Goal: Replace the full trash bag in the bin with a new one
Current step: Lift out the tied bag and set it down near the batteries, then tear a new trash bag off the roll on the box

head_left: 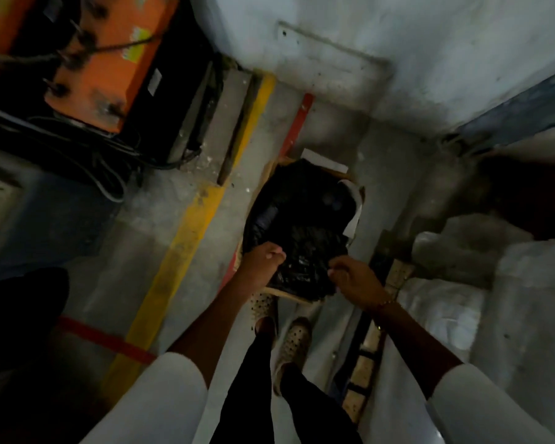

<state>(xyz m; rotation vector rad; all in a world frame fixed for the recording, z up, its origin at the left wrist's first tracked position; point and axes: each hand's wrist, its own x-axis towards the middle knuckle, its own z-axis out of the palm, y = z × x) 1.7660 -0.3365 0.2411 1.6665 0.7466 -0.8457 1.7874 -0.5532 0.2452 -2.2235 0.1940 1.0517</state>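
Observation:
A black trash bag [302, 219] fills a brown cardboard-coloured bin [289, 294] that stands on the concrete floor in front of my feet. White paper [354, 213] shows at the bag's far right edge. My left hand [265, 259] is closed on the near left edge of the bag. My right hand [350, 277] pinches the near right edge of the same bag. Both hands hold the crumpled plastic at the bin's near rim.
An orange and black machine [109, 75] with thick cables [87, 161] stands at the upper left. Yellow [186, 225] and red [297, 123] floor lines run past the bin. Pale plastic-wrapped bundles [462, 267] lie to the right, against a white wall [430, 59].

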